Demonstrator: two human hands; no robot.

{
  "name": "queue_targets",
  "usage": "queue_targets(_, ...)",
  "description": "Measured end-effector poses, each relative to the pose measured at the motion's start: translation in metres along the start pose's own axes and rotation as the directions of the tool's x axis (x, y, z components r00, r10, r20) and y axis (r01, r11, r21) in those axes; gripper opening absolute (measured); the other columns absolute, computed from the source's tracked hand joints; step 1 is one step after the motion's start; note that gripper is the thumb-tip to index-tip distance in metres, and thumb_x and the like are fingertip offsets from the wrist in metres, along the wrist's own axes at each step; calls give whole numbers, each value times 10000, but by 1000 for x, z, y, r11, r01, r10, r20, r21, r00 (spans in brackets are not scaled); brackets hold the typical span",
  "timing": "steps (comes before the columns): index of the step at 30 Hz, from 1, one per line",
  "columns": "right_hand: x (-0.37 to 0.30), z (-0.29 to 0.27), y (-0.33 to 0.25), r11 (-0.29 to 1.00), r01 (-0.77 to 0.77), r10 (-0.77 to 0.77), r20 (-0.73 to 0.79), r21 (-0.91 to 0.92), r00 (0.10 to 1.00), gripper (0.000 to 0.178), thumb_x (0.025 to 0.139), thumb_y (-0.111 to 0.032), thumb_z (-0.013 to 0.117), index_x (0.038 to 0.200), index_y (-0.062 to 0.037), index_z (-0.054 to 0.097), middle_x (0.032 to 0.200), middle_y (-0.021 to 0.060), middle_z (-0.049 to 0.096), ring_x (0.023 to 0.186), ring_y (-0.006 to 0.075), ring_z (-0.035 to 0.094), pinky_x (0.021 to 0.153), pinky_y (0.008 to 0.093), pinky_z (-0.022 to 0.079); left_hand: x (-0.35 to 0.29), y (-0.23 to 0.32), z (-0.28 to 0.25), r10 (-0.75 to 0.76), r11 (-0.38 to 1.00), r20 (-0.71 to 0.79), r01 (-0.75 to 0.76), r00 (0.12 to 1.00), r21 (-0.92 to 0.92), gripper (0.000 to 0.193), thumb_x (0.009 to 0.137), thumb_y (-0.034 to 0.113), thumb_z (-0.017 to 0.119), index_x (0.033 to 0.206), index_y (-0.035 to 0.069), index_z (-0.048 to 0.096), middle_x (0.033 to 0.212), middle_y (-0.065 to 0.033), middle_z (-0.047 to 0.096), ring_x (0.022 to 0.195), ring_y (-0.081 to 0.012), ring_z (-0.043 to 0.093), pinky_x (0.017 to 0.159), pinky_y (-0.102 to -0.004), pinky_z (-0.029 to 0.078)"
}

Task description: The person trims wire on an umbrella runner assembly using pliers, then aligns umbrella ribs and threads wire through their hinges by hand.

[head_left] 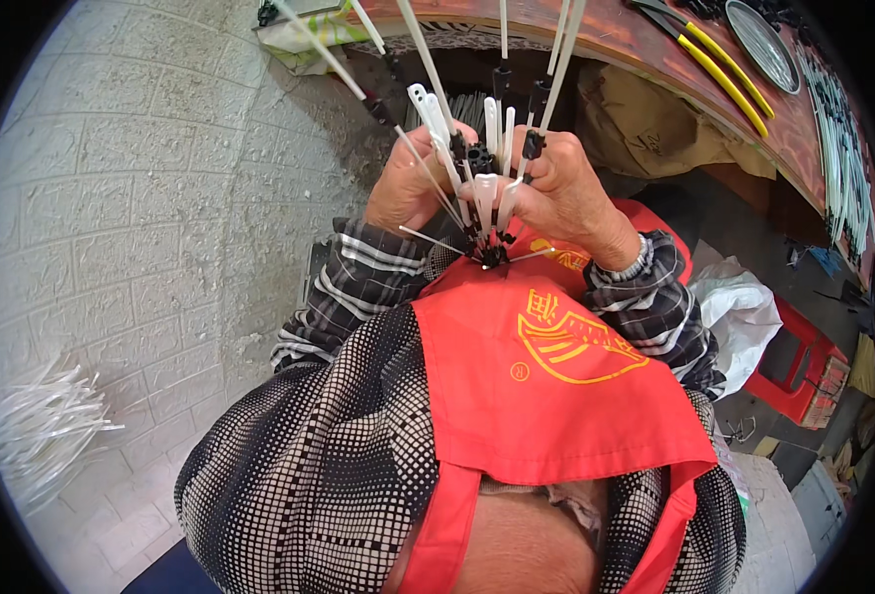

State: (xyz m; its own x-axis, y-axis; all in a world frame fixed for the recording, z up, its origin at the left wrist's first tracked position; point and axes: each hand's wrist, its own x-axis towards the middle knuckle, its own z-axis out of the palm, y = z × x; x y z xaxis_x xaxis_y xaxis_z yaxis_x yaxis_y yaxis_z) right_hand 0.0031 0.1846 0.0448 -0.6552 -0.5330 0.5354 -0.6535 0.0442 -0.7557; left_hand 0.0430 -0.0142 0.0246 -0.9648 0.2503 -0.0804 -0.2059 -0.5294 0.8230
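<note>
An umbrella frame stands in front of my red apron, its white ribs fanning up and outward with black joints along them. At its middle is a black hub, ringed by flat white rib pieces with holes in their ends. My left hand is closed around ribs on the left side, its fingertips partly hidden behind them. My right hand pinches the ribs on the right, thumb in front, close to a black joint. Lower down, the ribs gather at a black end piece near the apron.
Yellow-handled pliers and a round dark-rimmed object lie on the wooden table, beside a bundle of thin rods. A brown bag sits beneath. A white plastic bag and red stool are right; white strips left.
</note>
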Motion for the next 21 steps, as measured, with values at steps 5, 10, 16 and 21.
queue_targets(5, -3, 7, 5, 999, -47, 47, -9, -14, 999, 205, 722, -158, 717, 689, 8, 603, 635, 158, 566, 614, 349, 579, 544, 421, 460, 0, 4, -2, 2, 999, 35, -3, 999, 35, 422, 763, 204, 829, 1054, 17, 588, 951, -48, 657, 856, -119, 651, 770, -262, 542)
queue_targets(10, -1, 18, -8, 998, -1, -4, -75, -64, 997, 274, 725, -216, 763, 680, 5, 607, 626, 156, 570, 629, 354, 593, 561, 439, 468, 2, -8, -25, 62, 997, 111, -58, 992, -43, 496, 764, 356, 832, 1045, 24, 593, 983, -57, 649, 922, -152, 636, 836, -299, 519)
queue_targets(16, -4, 15, -15, 980, -26, 3, -119, -197, 993, 309, 711, -248, 783, 690, 2, 602, 627, 142, 570, 625, 326, 594, 558, 438, 471, -2, 1, -6, 57, 998, 70, -58, 996, 5, 481, 768, 306, 837, 1083, 16, 620, 1002, -72, 677, 921, -174, 660, 826, -309, 532)
queue_targets(21, -4, 12, -15, 982, 11, -29, -94, -187, 995, 295, 699, -231, 788, 681, -8, 594, 631, 134, 560, 622, 321, 579, 564, 426, 465, -9, 5, 0, 66, 991, 2, -66, 998, 114, 431, 743, 252, 857, 1027, 21, 629, 960, -63, 683, 863, -157, 663, 772, -294, 543)
